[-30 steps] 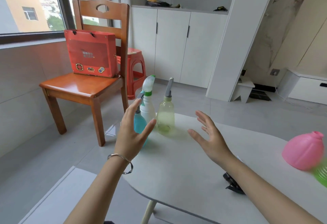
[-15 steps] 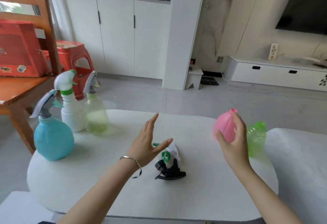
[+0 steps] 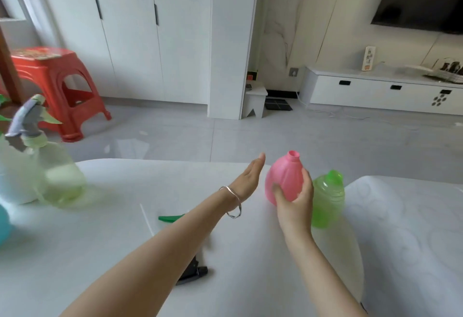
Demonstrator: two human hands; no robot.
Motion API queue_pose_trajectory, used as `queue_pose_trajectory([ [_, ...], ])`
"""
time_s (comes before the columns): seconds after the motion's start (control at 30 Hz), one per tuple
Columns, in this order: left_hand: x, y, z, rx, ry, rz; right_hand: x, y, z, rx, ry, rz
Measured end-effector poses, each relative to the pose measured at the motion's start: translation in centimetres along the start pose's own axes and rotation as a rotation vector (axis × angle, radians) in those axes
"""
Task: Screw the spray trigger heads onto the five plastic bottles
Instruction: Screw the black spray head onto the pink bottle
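My right hand (image 3: 295,200) grips a pink bottle (image 3: 285,179) with an open neck, standing on the white table (image 3: 100,254). A green bottle (image 3: 327,197) without a head stands just right of it. My left hand (image 3: 249,179) is flat and open, just left of the pink bottle, not touching it. Under my left forearm lie loose trigger heads: a green part (image 3: 170,217) and a black one (image 3: 194,273), mostly hidden. At the far left stand a pale green bottle (image 3: 60,176) with a grey trigger head (image 3: 25,126), a white bottle (image 3: 12,179) and a blue one (image 3: 3,221) at the frame edge.
A red plastic stool (image 3: 57,83) stands on the floor beyond the table's left side. White cabinets (image 3: 130,36) line the back wall. A second white surface (image 3: 413,241) adjoins the table on the right.
The view swung right. My right hand closed around the pink bottle. My left hand moved right, from above the loose trigger heads to beside the pink bottle.
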State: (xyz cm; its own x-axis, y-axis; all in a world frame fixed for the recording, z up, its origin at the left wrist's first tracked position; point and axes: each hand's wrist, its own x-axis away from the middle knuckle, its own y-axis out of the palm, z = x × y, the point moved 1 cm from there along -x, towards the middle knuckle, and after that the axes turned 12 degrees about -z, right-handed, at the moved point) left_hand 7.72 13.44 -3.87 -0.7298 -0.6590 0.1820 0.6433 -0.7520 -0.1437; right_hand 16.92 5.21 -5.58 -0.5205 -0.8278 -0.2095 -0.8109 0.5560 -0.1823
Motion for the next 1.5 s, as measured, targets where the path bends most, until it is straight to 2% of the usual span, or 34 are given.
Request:
queue_pose_trajectory([
  [0.1, -2.1, 0.7, -0.2, 0.071, -0.069, -0.045, 0.0, 0.2, -0.1, -0.018, 0.000, 0.018],
  [0.2, -2.8, 0.9, -0.8, 0.051, -0.064, -0.053, 0.1, 0.4, 0.0, -0.004, 0.010, -0.006],
  [0.4, -1.4, -1.6, -2.9, -0.010, -0.050, 0.051, 0.4, 1.0, 0.2, 0.061, 0.022, -0.041],
  [0.57, 0.2, -2.5, -4.4, -0.230, 0.003, 0.006, 0.6, 1.5, 0.4, 0.032, 0.100, -0.101],
  [0.67, 1.1, -2.5, -4.0, -0.138, 0.108, 0.059, 0.9, 1.4, 0.3, -0.018, 0.115, -0.149],
  [0.77, 1.6, -2.9, -3.9, -0.074, 0.142, 0.112, 1.1, 1.5, 0.2, -0.070, 0.129, -0.238],
  [0.9, 2.8, -3.8, -3.9, -0.130, 0.189, 0.203, 1.6, 2.2, -0.1, -0.082, 0.128, -0.268],
  [1.13, 5.0, -4.9, -4.8, -0.275, 0.088, 0.267, 2.4, 2.8, -0.1, -0.088, 0.170, -0.308],
  [1.23, 5.4, -4.7, -5.5, -0.301, 0.043, 0.237, 2.5, 2.3, 0.1, -0.163, 0.233, -0.363],
  [1.37, 5.8, -4.3, -6.0, -0.275, 0.057, 0.116, 2.9, 2.0, 0.4, -0.276, 0.265, -0.487],
  [1.5, 6.9, -4.1, -5.1, -0.270, 0.170, 0.175, 3.1, 1.6, -0.5, -0.349, 0.248, -0.501],
])
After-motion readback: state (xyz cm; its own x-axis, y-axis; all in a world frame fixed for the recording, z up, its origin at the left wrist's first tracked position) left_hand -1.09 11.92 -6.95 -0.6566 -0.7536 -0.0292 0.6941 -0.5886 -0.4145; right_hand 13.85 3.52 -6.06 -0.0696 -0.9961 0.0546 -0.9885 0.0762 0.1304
